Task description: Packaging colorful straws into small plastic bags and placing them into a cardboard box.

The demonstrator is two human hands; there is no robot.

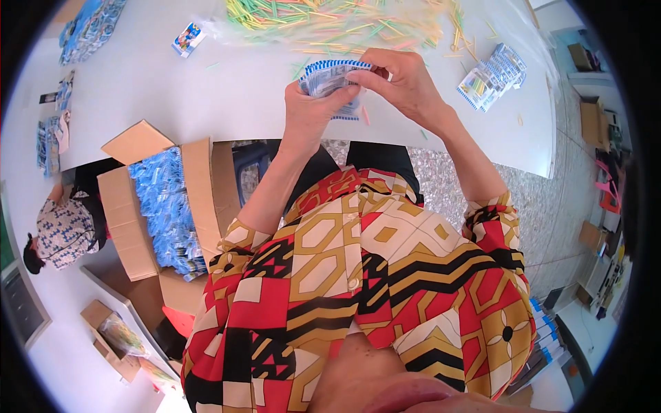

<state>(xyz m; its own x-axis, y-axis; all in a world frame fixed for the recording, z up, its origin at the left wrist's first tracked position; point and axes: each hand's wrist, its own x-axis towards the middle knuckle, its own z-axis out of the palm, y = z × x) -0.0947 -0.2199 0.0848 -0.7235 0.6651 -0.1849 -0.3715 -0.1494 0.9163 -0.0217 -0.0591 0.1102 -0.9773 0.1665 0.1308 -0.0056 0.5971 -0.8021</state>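
Above the table's near edge, my left hand [308, 113] is closed around a fanned stack of flat blue-and-white packets [329, 77] with striped edges. My right hand [407, 81] pinches the stack's upper right corner between thumb and fingers. How many packets are in that pinch is hidden. A short pink stick [365, 115] shows just below the stack, beside my right fingers. Just beyond both hands lies a wide heap of thin yellow, green and orange plastic sticks [330, 20] on clear plastic film. Right of my right hand, a loose pile of similar packets [492, 77] rests on the table.
A small printed packet [188, 40] lies at the far left of the white table [241, 89]. An open carton [122, 217] full of blue packets [165, 206] stands left of my lap. More packets [89, 31] lie far left. Another person [65, 227] is beyond the carton.
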